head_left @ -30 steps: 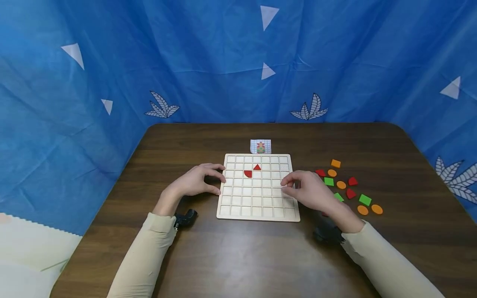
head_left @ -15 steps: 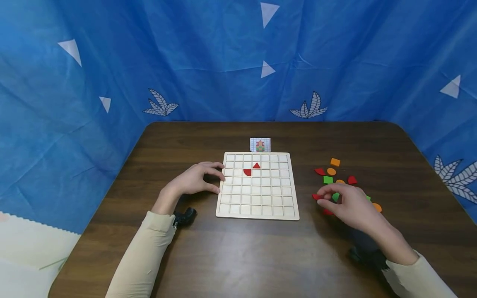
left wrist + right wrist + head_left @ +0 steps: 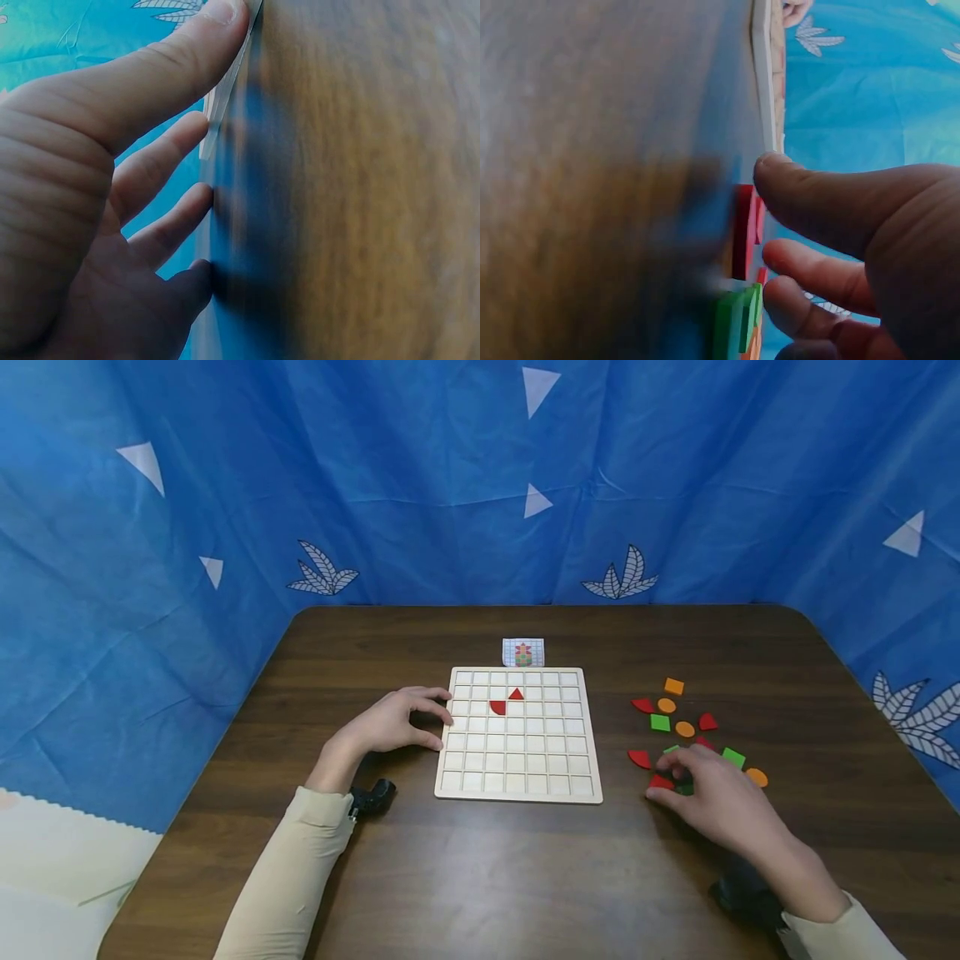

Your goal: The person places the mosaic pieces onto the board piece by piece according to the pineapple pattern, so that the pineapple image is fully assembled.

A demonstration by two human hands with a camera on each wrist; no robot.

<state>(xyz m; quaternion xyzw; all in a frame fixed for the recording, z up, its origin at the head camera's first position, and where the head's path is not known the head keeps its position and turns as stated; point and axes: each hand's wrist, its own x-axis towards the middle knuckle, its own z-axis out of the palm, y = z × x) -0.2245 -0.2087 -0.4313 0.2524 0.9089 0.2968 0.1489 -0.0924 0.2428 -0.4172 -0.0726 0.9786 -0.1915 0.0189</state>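
My left hand [image 3: 393, 722] rests at the left edge of a pale wooden grid board [image 3: 517, 789], its thumb and fingers spread and touching that edge. A red triangle [image 3: 516, 694] and a red quarter-circle tile [image 3: 498, 707] sit in cells of the board. Over the loose tiles to the right is my right hand [image 3: 723, 797], thumb and fingers parted about a red tile [image 3: 661, 782] on the table. In the right wrist view, a gap shows between the fingers and this red tile [image 3: 743, 232]. The hand partly covers green tiles [image 3: 685, 789].
A small printed card [image 3: 522, 652] with a coloured pattern lies behind the board. Beyond my right hand are scattered orange, green and red tiles, among them a green square [image 3: 660, 723], an orange disc [image 3: 684, 729] and a red quarter-circle [image 3: 639, 759]. A blue curtain [image 3: 450, 485] hangs behind the table.
My right hand has left the board's right side and moved right to the loose tiles, then slightly nearer, from one red tile to another. My left hand stays at the board's edge.
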